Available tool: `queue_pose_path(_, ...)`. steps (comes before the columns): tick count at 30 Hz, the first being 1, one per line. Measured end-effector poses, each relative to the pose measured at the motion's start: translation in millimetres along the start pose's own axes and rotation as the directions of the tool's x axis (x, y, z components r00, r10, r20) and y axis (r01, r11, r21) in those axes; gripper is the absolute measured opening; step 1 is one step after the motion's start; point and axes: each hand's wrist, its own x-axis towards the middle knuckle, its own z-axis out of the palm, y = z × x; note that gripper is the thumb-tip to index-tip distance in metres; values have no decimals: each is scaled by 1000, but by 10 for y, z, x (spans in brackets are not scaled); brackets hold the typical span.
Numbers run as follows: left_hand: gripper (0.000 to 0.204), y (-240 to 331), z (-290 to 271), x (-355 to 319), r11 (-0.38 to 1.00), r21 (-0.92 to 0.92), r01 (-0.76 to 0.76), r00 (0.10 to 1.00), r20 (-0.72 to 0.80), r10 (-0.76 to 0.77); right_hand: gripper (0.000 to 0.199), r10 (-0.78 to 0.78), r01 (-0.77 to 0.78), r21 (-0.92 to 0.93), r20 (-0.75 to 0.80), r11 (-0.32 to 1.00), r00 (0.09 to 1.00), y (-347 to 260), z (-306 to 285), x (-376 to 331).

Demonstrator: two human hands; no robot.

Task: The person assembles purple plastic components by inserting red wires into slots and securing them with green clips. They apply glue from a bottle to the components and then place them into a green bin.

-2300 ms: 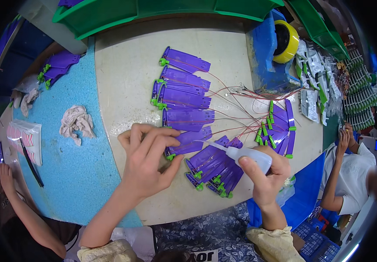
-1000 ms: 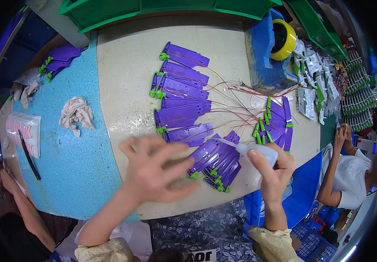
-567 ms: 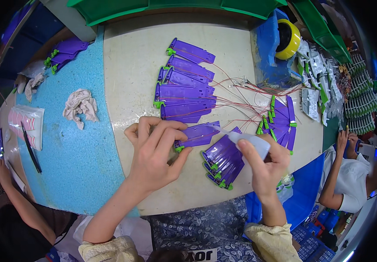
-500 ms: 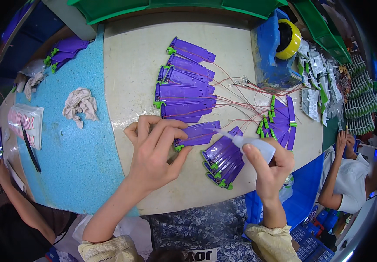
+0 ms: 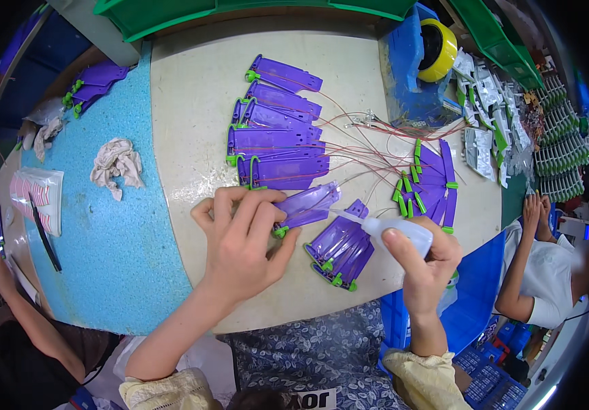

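My left hand (image 5: 240, 239) is closed on the green-tipped end of a flat purple plastic part (image 5: 311, 205), its fingers on the upper edge and the thumb below. The part's far end tilts up and catches the light. In my right hand (image 5: 427, 266) is a translucent white squeeze bottle (image 5: 407, 236), gripped between thumb and fingers. Its thin nozzle points left, beside the part's right end; whether they touch I cannot tell. Just below lies an overlapping group of purple parts (image 5: 341, 249) with green ends. Above is a column of similar parts (image 5: 281, 141) with red wires.
Wires (image 5: 376, 154) run right to a fan of purple and green pieces (image 5: 434, 178). A blue tape dispenser (image 5: 410, 82) holds yellow tape. A crumpled cloth (image 5: 117, 166) and a black pen (image 5: 46, 236) lie on the blue mat (image 5: 103, 260). Other people work at both sides.
The held part's right end has tilted upward. The bottle's nozzle has drawn back from over the part to beside its right end. The whole view has shifted slightly.
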Motion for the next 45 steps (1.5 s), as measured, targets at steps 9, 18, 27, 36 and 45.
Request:
queue_pose_path(9,32,-60,-12,17,983,-176,50,999,-7,-52,15,-26,28,-91,28,995,999,11,55,62)
queue_pose_path(18,28,228,-106,-149,989,-100,-110,992,55,116,18,22,-20,36,-48,999,999,27,-181,-33)
queue_pose_path(27,31,112,-25,-100,994,-103,26,1000,17,-25,16,-174,179,-199,45,963,984,101,34,-8)
queue_pose_path(36,29,153,-98,-103,991,-132,-27,1000,2,27,15,-28,29,-237,8,971,1000,71,-168,-128)
queue_pose_path(45,32,293,27,-284,1000,-26,16,1000,6,-16,16,-155,165,-169,71,972,985,50,-99,-189)
